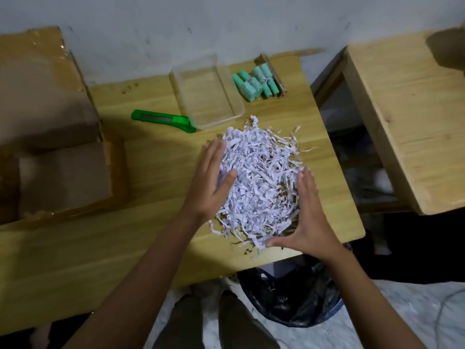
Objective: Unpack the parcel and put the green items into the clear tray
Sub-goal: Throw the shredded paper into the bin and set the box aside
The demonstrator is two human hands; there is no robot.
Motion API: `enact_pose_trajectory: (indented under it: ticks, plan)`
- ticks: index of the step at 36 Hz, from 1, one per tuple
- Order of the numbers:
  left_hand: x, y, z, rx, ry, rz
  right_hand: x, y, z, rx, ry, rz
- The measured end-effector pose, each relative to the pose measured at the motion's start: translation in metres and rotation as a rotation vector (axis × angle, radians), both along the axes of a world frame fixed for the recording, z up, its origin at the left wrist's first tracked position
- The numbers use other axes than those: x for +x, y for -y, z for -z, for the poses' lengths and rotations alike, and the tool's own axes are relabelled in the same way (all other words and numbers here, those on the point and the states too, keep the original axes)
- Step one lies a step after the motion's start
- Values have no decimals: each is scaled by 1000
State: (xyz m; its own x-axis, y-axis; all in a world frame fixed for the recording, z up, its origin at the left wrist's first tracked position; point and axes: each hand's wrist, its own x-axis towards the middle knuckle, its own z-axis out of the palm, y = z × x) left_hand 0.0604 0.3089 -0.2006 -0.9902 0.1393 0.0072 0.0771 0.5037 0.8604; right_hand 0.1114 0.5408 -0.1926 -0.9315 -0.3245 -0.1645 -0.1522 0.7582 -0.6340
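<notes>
A heap of white shredded paper point(259, 182) lies on the wooden table point(156, 172). My left hand point(211, 182) presses flat against the heap's left side, fingers apart. My right hand point(305, 217) cups its right and near side, fingers spread. Neither hand grips anything. Behind the heap stands the clear tray point(181, 96), with nothing in it. To the tray's right lies a bundle of several green bottles point(254, 81) beside a small brown box point(275, 74). The opened cardboard parcel point(50, 127) sits at the left.
A green utility knife point(163, 120) lies left of the tray, its tip touching the tray's corner. A bin lined with a black bag point(292, 295) stands on the floor below the table's near right corner. Another wooden table point(407, 117) stands at the right, across a gap.
</notes>
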Motion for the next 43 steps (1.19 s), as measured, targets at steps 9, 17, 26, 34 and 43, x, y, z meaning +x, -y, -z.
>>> enact_pose_trajectory:
  ticks: [9,17,26,34,43]
  plan:
    - [-16,-31,-2,106,47,75,-50,24,7,-59,-53,51]
    - [-9,-45,-1,210,36,-72,-65,27,6,-279,75,24]
    - [0,-56,-18,369,150,-136,-47,32,-1,-383,30,128]
    - [17,-74,-28,461,220,-94,-6,27,-12,-357,-94,288]
    - [68,-136,-52,501,272,168,78,-20,-39,-312,-235,574]
